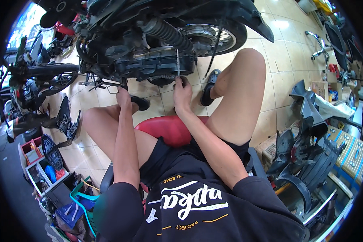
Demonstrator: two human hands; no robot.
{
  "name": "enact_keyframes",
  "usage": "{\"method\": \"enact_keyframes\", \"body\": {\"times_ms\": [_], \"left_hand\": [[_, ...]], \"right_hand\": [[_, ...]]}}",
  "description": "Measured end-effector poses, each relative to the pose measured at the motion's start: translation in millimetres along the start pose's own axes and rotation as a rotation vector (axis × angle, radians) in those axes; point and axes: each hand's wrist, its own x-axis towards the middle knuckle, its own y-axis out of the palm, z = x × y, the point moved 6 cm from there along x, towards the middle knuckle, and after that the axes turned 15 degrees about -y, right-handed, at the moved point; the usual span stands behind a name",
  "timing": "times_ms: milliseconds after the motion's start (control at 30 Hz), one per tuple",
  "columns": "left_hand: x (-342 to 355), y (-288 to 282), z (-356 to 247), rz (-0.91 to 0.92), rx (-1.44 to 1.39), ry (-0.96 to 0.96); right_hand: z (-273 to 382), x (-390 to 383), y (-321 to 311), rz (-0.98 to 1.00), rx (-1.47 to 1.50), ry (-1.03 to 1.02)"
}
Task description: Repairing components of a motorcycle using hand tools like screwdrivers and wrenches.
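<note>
We are seated low on a red stool (171,128) at frame centre, knees spread, facing the underside of a scooter (149,36) that fills the upper middle of the frame

Right hand (182,89), just above centre: fingers pinched narrow around the lower end of a thin metal rod (178,62), likely a long screwdriver or driver shaft, which stands upright against the dark engine cover (157,64). Its tip seems to sit at the cover's lower edge; the fastener itself is too small to make out

Left hand (123,96), left of centre: closed around something under the engine near the stand (99,84); we cannot tell whether it grips a tool or a part of the frame, as the fingers hide it

Rear wheel (213,38) to the upper right of the cover, ribbed black hose (165,32) above it. Both feet in black sandals (209,86) on the tiled floor (278,56)

Step in hand, as we judge it: working a fastener along the bottom of the engine cover, right hand steering the rod, left hand bracing. The next move calls for keeping the rod straight in line with the fastener and steady turning pressure from the fingertips, with the left hand holding firm so nothing shifts

Around us: stripped black body panels (306,153) at lower right, bins of small parts (44,169) at lower left, another motorcycle (32,76) at upper left
</note>
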Motion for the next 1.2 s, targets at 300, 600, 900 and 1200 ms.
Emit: {"method": "enact_keyframes", "body": {"times_ms": [300, 600, 900, 1200], "left_hand": [[-32.5, -3.2, -9.5, 0.012, 0.066, -0.012], [-51.5, -3.9, -17.9, 0.095, 0.004, -0.049], [-37.9, -0.1, -18.9, 0.056, 0.122, -0.076], [-59.4, -12.1, -25.6, 0.044, 0.108, -0.045]], "right_hand": [[0.7, -1.7, -5.3, 0.044, -0.029, 0.059], [-17.7, -17.4, -6.5, 0.114, 0.227, 0.540], [-32.7, -14.9, -16.9, 0.271, 0.094, 0.529], [-27.4, -25.7, -55.1, 0.268, -0.119, 0.396]]}}
